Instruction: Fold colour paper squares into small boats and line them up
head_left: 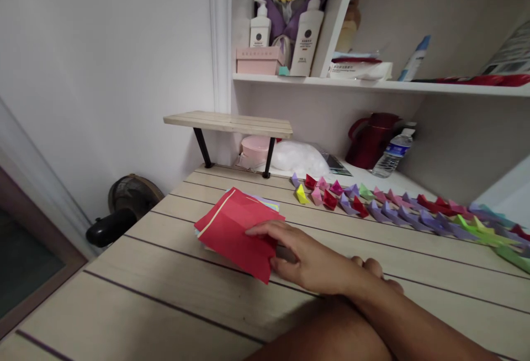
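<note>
My right hand point(304, 253) reaches in from the right over a stack of coloured paper. Its index fingertip lies on the top red sheet point(234, 234), while the thumb touches that sheet's right edge. Finger and thumb are apart. Beneath the red sheet, edges of yellow, blue and purple paper point(265, 202) show. My left forearm passes under the right one, and my left hand point(376, 272) rests on the table just beyond the right wrist. Only its curled fingers show; anything inside them is hidden.
Rows of small folded paper boats point(389, 212) line the slatted table point(174, 289) at the right. A small raised wooden shelf point(232, 122) stands behind the paper. Against the back are a red jug point(370, 140) and a water bottle point(393, 154). A fan point(132, 201) sits left of the table.
</note>
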